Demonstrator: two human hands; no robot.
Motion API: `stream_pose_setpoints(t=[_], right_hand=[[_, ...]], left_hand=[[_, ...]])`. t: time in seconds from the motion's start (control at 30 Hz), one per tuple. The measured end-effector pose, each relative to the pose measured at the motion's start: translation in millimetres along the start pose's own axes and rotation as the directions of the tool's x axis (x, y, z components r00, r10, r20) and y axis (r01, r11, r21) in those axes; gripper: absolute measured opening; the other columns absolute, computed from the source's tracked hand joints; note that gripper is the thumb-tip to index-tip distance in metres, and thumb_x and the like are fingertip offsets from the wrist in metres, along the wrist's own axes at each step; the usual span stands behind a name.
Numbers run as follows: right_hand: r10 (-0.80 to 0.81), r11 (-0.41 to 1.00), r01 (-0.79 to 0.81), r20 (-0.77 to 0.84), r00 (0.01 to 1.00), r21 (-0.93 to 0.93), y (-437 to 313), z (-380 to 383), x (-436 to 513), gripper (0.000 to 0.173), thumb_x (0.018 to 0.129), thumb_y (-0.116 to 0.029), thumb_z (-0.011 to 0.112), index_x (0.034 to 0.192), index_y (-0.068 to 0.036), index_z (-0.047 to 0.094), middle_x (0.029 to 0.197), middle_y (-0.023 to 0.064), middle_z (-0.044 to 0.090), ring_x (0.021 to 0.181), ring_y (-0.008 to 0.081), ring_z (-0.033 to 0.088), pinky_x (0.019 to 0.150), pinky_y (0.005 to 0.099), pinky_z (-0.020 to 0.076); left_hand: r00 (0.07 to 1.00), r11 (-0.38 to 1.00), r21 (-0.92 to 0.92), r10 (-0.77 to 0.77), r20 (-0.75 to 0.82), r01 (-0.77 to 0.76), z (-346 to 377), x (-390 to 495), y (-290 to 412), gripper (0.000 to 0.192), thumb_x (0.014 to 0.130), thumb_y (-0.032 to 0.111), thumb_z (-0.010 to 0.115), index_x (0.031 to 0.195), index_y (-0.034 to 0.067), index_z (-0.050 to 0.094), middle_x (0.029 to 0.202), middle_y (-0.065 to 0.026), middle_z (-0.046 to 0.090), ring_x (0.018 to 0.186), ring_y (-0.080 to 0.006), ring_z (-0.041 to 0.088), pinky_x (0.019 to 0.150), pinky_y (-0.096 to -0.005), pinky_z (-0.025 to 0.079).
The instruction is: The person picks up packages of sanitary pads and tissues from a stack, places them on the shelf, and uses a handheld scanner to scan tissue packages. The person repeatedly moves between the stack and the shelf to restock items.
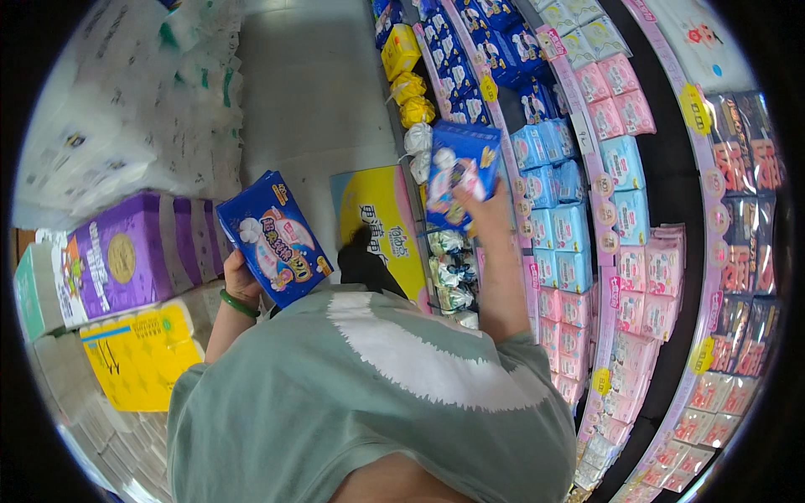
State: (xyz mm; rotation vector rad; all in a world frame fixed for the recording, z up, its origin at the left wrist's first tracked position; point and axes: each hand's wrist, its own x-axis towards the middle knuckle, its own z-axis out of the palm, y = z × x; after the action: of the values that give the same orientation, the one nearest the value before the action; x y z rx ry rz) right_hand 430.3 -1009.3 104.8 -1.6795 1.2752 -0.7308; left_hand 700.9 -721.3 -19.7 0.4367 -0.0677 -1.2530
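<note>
My left hand, below a green bangle, grips the lower left edge of a blue pack of sanitary pads. The pack is tilted, its printed front facing up. Over on the right, my right hand holds a second blue pack of similar look by its near right side, close to the shelves. Part of that pack's front is covered by my fingers. Light blue packs sit on the shelf just right of it, and more dark blue packs fill the shelves beyond.
Tiered shelves with pink price strips curve along the right, bearing pink packs. On the left stand a purple tissue bundle, a yellow bundle and plastic-wrapped white stacks. A yellow printed board lies ahead on the grey floor.
</note>
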Motion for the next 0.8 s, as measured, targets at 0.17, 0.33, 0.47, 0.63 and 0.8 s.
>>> stream_pose_setpoints(t=[0.17, 0.33, 0.47, 0.63, 0.8], right_hand=[[-0.185, 0.793, 0.006, -0.231, 0.955, -0.610, -8.2, -38.5, 138.2, 0.076, 0.063, -0.034, 0.079, 0.118, 0.004, 0.044, 0.111, 0.0275, 0.057, 0.100, 0.0400, 0.058, 0.083, 0.0419, 0.0469], [-0.209, 0.651, -0.049, -0.241, 0.948, -0.757, 15.7, -64.7, 270.2, 0.078, 0.062, -0.036, 0.079, 0.120, 0.002, 0.043, 0.108, 0.0235, 0.059, 0.098, 0.0399, 0.058, 0.084, 0.0443, 0.0469], [-0.003, 0.595, -0.192, -0.242, 0.970, -0.780, 47.0, -85.9, 339.9, 0.080, 0.061, -0.035, 0.079, 0.122, 0.001, 0.042, 0.111, 0.0253, 0.058, 0.100, 0.0402, 0.058, 0.086, 0.0445, 0.0467], [0.153, 0.538, -0.300, -0.258, 0.954, -0.788, 76.7, -106.6, 377.1, 0.083, 0.060, -0.035, 0.080, 0.124, 0.002, 0.042, 0.111, 0.0265, 0.059, 0.101, 0.0394, 0.059, 0.087, 0.0432, 0.0463], [0.244, 0.508, -0.420, -0.343, 0.907, -0.752, 91.7, -110.2, 399.9, 0.083, 0.060, -0.037, 0.080, 0.124, 0.001, 0.042, 0.118, 0.0255, 0.054, 0.108, 0.0384, 0.053, 0.091, 0.0426, 0.0441]], left_hand=[[0.999, 0.999, 0.016, 0.042, 0.011, -0.042, -5.1, 63.6, 15.5, 0.087, 0.066, 0.039, 0.076, 0.136, 0.004, 0.036, 0.134, -0.0137, 0.045, 0.121, -0.0323, 0.045, 0.103, -0.0458, 0.035], [0.983, 0.987, 0.081, 0.147, -0.109, -0.139, 4.5, 139.0, 30.7, 0.091, 0.064, 0.047, 0.075, 0.136, 0.006, 0.036, 0.133, -0.0125, 0.046, 0.120, -0.0314, 0.046, 0.102, -0.0451, 0.036], [0.975, 0.981, 0.054, 0.190, -0.118, -0.185, 18.4, 195.4, 34.1, 0.091, 0.066, 0.051, 0.073, 0.137, 0.007, 0.036, 0.134, -0.0116, 0.045, 0.121, -0.0312, 0.045, 0.102, -0.0458, 0.037], [0.977, 0.983, 0.096, 0.169, -0.128, -0.157, 22.8, 243.9, 33.4, 0.089, 0.070, 0.054, 0.068, 0.137, 0.006, 0.035, 0.135, -0.0120, 0.045, 0.122, -0.0309, 0.044, 0.104, -0.0448, 0.034], [0.982, 0.983, 0.155, 0.118, -0.146, -0.095, 15.1, 284.3, 53.4, 0.083, 0.074, 0.050, 0.066, 0.137, 0.005, 0.036, 0.136, -0.0120, 0.045, 0.123, -0.0302, 0.044, 0.104, -0.0441, 0.034]])
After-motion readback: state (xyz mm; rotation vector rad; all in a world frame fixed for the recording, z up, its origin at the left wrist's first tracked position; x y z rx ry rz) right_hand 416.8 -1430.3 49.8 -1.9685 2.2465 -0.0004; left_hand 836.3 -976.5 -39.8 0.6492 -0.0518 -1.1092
